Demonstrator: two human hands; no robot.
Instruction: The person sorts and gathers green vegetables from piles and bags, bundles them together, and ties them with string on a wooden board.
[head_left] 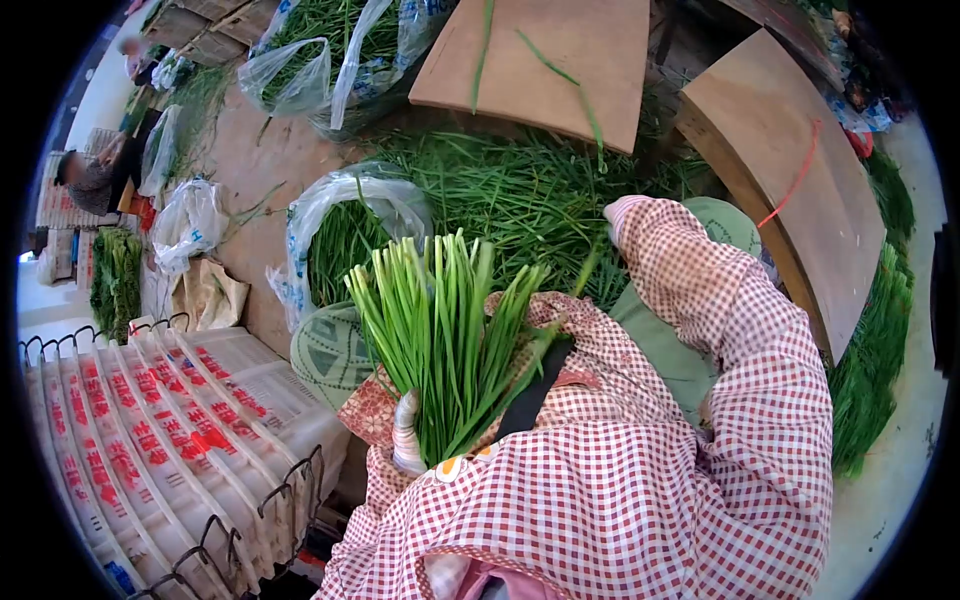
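Observation:
A thick bunch of garlic chives [440, 340] stands upright against my checked apron, pale stem ends up. My left hand [406, 432], in a whitish striped glove, is wrapped round its lower left side; only a finger or thumb shows, the rest is behind the leaves. My right hand [622, 214] is stretched forward at the end of the checked sleeve, over the right edge of a loose heap of green leaves [500, 190]. Its fingers are mostly hidden, so I cannot make out whether they hold anything. A blurred green blade hangs just left of it.
Bagged chives [345, 245] stand front left, with a larger clear bag [385, 60] behind. Brown boards [560, 60] lie beyond the heap, another board [790, 170] at right. A wire rack with red-printed plastic packs [170, 420] is at left. Another person [95, 180] sits far left.

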